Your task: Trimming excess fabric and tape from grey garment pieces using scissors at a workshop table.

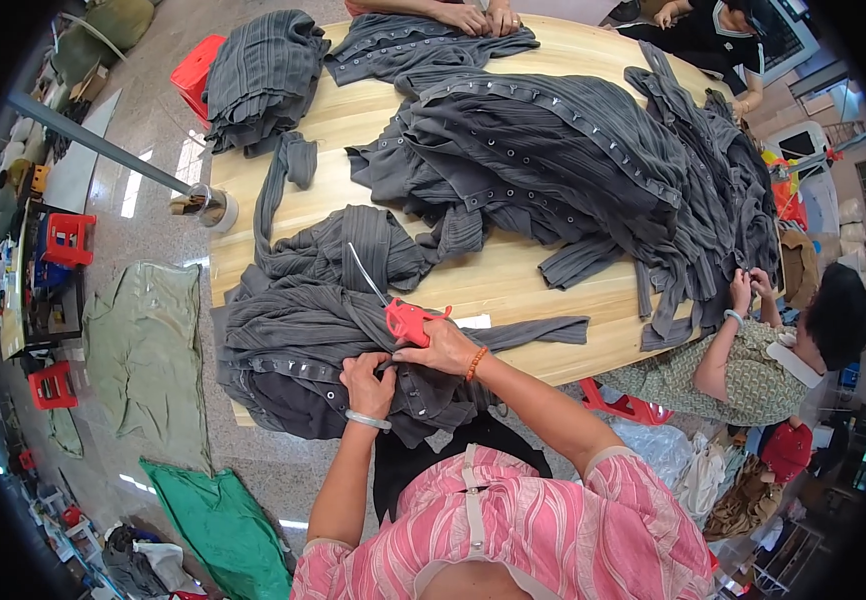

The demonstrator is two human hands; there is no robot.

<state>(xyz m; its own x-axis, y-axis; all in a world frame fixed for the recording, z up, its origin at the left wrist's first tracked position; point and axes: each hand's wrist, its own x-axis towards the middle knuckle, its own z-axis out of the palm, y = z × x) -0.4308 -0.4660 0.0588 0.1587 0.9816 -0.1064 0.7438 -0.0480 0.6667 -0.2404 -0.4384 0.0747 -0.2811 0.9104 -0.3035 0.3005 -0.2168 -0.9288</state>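
A heap of dark grey pleated garments [283,335] lies at the near left edge of the table, with a row of snap buttons along a placket. My left hand [369,386], a pale bangle at its wrist, is closed on the garment's edge by those snaps. Fingers curled, my right hand [445,349] grips a red-handled tool [408,322] with a long, thin, slightly curved pale end pointing far left; its exact kind is unclear. The right thumb and fingertips come close to the left hand over the cloth, partly hiding the spot between them.
The wooden table [553,305] carries a large garment pile [543,150] in the middle and a folded stack [265,75] far left. Several co-workers sit around it; one person's hands [750,287] work on cloth at right. A metal pole [103,145] and white bucket [218,212] stand left.
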